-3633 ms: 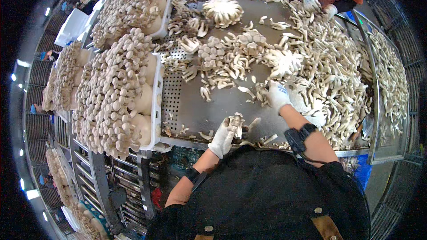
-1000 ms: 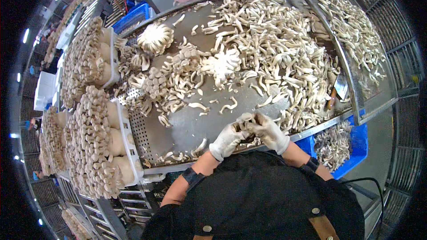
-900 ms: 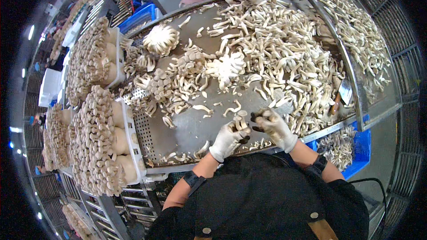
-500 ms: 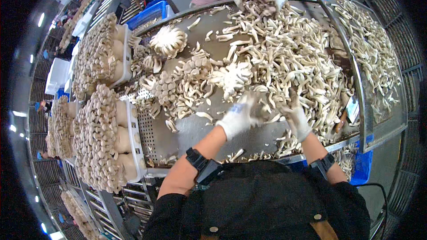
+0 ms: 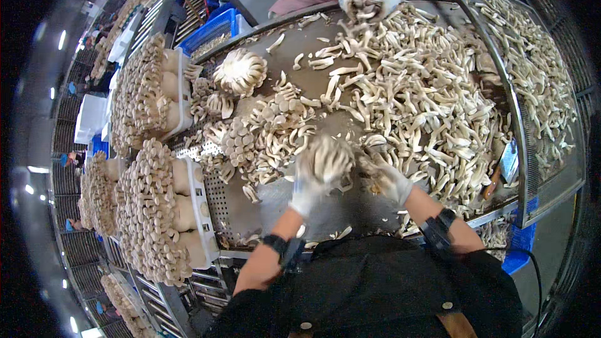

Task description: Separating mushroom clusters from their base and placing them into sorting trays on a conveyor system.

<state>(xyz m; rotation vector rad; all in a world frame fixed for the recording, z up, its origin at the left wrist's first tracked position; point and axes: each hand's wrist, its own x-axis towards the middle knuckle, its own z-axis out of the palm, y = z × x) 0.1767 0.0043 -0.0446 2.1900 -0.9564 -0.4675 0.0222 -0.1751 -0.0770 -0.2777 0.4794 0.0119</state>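
Note:
My left hand (image 5: 305, 193), in a white glove, grips a cluster of mushrooms (image 5: 327, 159) above the metal table; motion blurs the cluster. Close to its right side is my gloved right hand (image 5: 389, 180), fingertips dirty and pointed toward the cluster. Loose mushrooms lie by those fingertips, and I cannot make out whether the fingers hold any. A heap of separated mushrooms (image 5: 426, 106) spreads over the right part of the table. Left of my hands lie partly broken clumps (image 5: 269, 119), with a pale fan-shaped cluster (image 5: 240, 72) behind them.
Across the table, a co-worker's gloved hands (image 5: 369, 1) handle mushrooms. A wooden-handled knife (image 5: 493, 183) lies at the right, beside a raised metal frame (image 5: 517, 119). White crates (image 5: 203, 213) of mushroom blocks line the left side. A blue basket (image 5: 521, 247) stands below the right edge.
My left hand has moved left and now holds the cluster up. My right hand has shifted left and down, closer to it. The white clump that lay in front of my left hand is gone from its spot.

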